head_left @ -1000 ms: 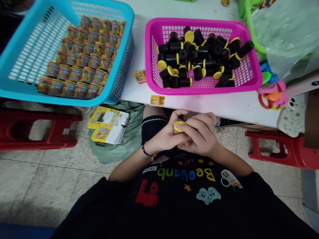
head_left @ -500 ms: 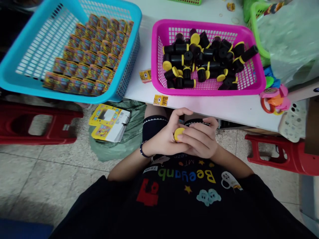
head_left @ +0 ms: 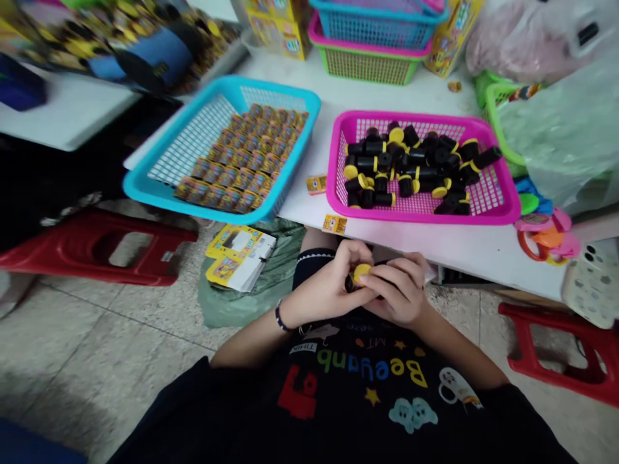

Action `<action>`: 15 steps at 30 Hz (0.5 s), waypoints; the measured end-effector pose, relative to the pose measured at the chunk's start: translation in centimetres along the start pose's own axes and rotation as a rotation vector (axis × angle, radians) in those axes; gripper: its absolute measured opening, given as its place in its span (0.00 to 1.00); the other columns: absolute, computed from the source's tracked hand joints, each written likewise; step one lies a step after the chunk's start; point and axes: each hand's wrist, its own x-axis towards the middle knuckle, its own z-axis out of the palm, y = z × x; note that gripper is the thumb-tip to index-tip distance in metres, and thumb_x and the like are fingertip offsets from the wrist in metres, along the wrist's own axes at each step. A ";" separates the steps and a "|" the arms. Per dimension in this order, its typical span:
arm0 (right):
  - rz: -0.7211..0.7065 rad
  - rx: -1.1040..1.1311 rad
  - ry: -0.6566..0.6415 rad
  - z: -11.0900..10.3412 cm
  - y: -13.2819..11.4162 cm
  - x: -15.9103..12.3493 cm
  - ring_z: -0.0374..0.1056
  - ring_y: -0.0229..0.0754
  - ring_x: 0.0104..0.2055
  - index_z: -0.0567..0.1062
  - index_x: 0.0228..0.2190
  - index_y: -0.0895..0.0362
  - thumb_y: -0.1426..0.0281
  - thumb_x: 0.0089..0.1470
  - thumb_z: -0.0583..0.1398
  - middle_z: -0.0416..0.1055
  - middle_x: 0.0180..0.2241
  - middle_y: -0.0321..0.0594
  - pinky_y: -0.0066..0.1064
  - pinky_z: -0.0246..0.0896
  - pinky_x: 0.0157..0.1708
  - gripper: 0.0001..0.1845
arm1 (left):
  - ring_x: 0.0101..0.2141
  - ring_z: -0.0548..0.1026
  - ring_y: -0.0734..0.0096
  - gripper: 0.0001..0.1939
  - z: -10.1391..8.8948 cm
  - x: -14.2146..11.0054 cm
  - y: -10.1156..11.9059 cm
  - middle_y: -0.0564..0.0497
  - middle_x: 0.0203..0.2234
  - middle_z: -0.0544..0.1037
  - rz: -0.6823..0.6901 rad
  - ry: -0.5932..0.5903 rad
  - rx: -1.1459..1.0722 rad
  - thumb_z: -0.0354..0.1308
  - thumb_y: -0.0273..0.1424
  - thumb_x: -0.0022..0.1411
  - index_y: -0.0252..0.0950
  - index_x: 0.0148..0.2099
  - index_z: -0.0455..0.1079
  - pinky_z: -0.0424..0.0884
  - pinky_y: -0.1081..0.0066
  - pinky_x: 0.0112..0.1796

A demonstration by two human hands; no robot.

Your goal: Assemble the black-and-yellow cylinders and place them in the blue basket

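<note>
My left hand (head_left: 326, 290) and my right hand (head_left: 399, 290) are closed together in front of my chest, just below the table edge. Between their fingers sits a small black cylinder with a yellow cap (head_left: 360, 272); most of its body is hidden by my fingers. Straight ahead on the white table (head_left: 464, 248) stands a pink basket (head_left: 498, 216) holding several black cylinders with yellow caps (head_left: 411, 171). Left of it, a blue basket (head_left: 145, 190) holds rows of several labelled cylinders (head_left: 242, 164).
Two small yellow stickers (head_left: 334, 223) lie near the table's front edge. A phone (head_left: 590, 283) and pink toys (head_left: 546, 232) sit at the right. Red stools (head_left: 97, 248) stand on the tiled floor on both sides. A stack of yellow cards (head_left: 239, 254) lies on a green bag.
My head has tilted up, so the baskets sit lower in view and stacked baskets at the back appear. My hands stay together on the yellow-capped cylinder, fingers shifting slightly.
</note>
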 end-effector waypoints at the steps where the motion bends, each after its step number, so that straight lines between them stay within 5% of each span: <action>1: 0.006 0.003 0.006 0.1 0.1 0.1 0.70 0.46 0.45 0.80 0.47 0.42 0.62 0.57 0.71 0.81 0.42 0.34 0.45 0.67 0.53 0.15 | 0.43 0.80 0.65 0.14 -0.5 -0.2 0.5 0.47 0.42 0.78 -0.010 0.035 0.098 0.64 0.32 0.68 0.39 0.52 0.65 0.78 0.68 0.44; 6: 0.062 -0.189 0.046 -0.8 2.8 -0.7 0.68 0.50 0.49 0.80 0.46 0.42 0.67 0.50 0.74 0.78 0.48 0.40 0.49 0.66 0.53 0.21 | 0.40 0.83 0.63 0.11 -6.0 0.4 2.7 0.46 0.40 0.84 -0.002 0.109 0.397 0.64 0.40 0.72 0.38 0.42 0.75 0.77 0.68 0.43; 11: 0.095 -0.544 0.147 -2.9 9.4 -3.6 0.70 0.50 0.43 0.80 0.44 0.46 0.71 0.48 0.73 0.76 0.46 0.45 0.44 0.66 0.42 0.20 | 0.40 0.81 0.62 0.18 -16.6 5.2 3.1 0.46 0.39 0.85 0.054 0.169 0.721 0.63 0.48 0.70 0.39 0.37 0.78 0.76 0.65 0.45; 15: 0.210 -0.672 0.236 -3.4 12.2 -5.4 0.71 0.54 0.44 0.78 0.48 0.51 0.69 0.51 0.71 0.75 0.46 0.49 0.47 0.67 0.42 0.21 | 0.36 0.79 0.63 0.11 -25.2 11.8 1.8 0.49 0.32 0.84 -0.348 0.288 0.931 0.69 0.41 0.62 0.39 0.40 0.82 0.72 0.67 0.43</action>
